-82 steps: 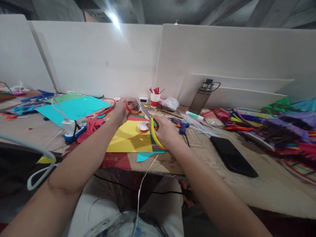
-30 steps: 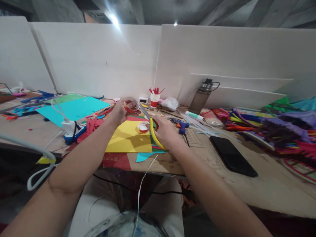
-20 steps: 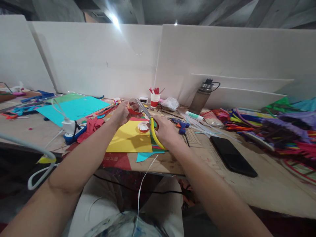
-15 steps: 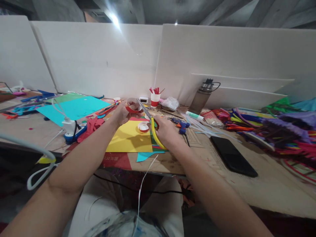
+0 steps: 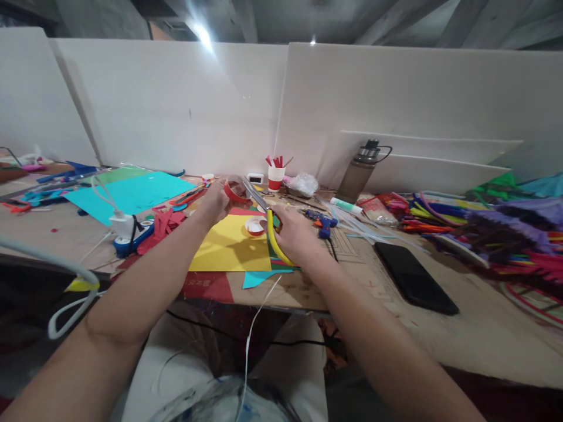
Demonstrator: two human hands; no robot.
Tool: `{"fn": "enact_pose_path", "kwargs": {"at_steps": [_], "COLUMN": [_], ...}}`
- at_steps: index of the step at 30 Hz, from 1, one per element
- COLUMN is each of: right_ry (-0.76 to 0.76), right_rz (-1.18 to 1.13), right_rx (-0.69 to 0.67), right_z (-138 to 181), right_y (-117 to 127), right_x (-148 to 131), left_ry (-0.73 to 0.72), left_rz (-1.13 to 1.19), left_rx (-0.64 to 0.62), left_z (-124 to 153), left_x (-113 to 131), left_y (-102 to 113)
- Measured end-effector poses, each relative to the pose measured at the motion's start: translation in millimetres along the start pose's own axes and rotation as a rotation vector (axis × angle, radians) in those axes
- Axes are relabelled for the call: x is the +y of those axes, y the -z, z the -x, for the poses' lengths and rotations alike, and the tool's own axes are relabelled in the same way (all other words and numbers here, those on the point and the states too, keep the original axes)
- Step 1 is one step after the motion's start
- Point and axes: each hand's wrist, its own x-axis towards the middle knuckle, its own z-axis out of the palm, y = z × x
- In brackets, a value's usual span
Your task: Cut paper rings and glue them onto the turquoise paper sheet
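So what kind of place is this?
Probably a craft workbench: the right hand holds yellow-handled metal scissors, the left hand a red paper ring, by a flat yellow paper sheet, with a small blue plastic glue gun and a heap of fuzzy coloured pipe cleaners nearby.

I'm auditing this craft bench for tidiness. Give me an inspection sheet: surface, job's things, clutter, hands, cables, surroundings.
Surface: brown table, mostly covered with craft material.
Job's things: red paper ring held at the blades of the scissors; second ring lies on the yellow sheet.
Clutter: teal sheet, glue gun, black phone, pipe cleaners, bottle, paper cup.
Hands: left hand grips the red paper ring; right hand closed on the scissors.
Cables: charger plugged into power strip; white cable looped at the left edge; black cable under the table.
Surroundings: white partition boards behind; no other person seen.
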Motion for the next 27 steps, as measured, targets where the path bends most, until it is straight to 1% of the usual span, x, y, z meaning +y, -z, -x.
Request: {"fn": "enact_pose_path", "kwargs": {"at_steps": [4, 8, 15, 20, 22, 25, 27], "right_ry": [-0.027, -0.013, -0.005, -0.006, -0.011, -0.013, -0.018], "right_rz": [0.012, 0.000, -0.002, 0.002, 0.001, -0.015, -0.005], "right_rx": [-0.017, -0.043, -0.056, -0.051, -0.045, -0.044, -0.046], "right_z": [-0.1, -1.9, -2.3, -3.0, -3.2, -2.6, -1.7], "right_y": [-0.8, 0.8, 1.9, 0.7, 0.5, 0.7, 0.9], "right_x": [-0.7, -2.2, -2.3, -1.9, -2.0, -2.4, -2.8], "left_ry": [0.014, 0.017, 0.036, 0.048, 0.037, 0.002, -0.004], "left_rz": [0.003, 0.010, 0.013, 0.028, 0.034, 0.030, 0.019], "left_rx": [-0.047, -0.072, -0.025, -0.042, -0.006, 0.101, 0.135], "left_z": [1.3, 1.2, 0.2, -2.8, -4.2, -5.4, -5.7], "left_x": [0.4, 2.1, -0.1, -0.8, 0.0, 1.1, 0.9], "left_y": [-3.3, -2.4, 2.0, 3.2, 3.6, 3.8, 3.0]}}
